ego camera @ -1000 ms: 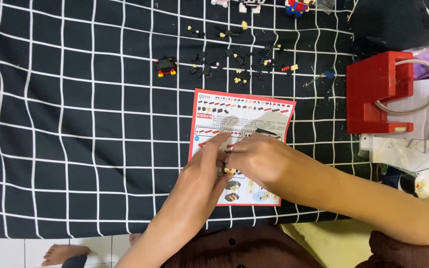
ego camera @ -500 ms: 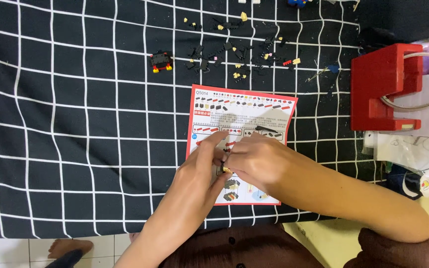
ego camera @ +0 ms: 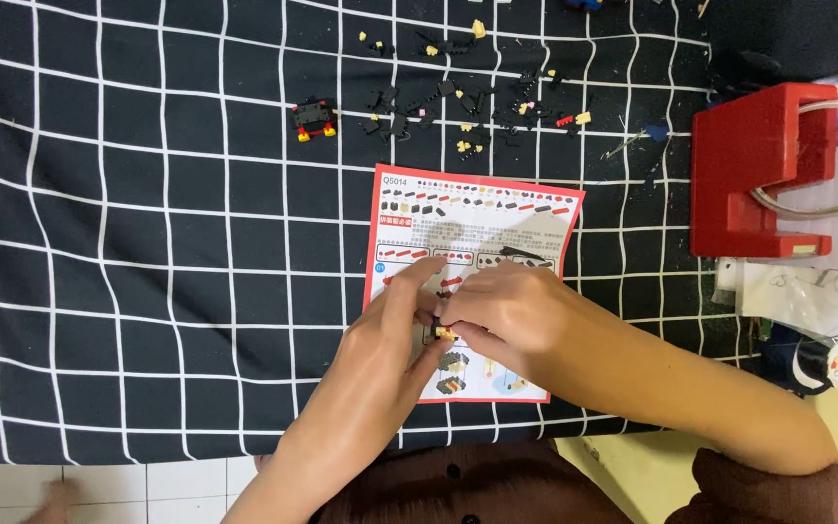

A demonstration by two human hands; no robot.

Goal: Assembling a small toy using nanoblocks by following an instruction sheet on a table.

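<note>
Nearest, the left hand [ego camera: 385,335] and right hand [ego camera: 506,315] meet over the lower half of the red-bordered instruction sheet [ego camera: 477,228], fingertips of both pinched shut on a tiny black-and-yellow brick assembly [ego camera: 443,332]. Compared with a second ago the hands have barely shifted; the grip has only tightened together, so the pressing-together goes on. Farther off, on the black grid-patterned cloth [ego camera: 147,243], sits a small black, red and yellow built piece [ego camera: 313,118], then the scattered loose bricks [ego camera: 467,107]. A red box [ego camera: 754,175] stands far right.
</note>
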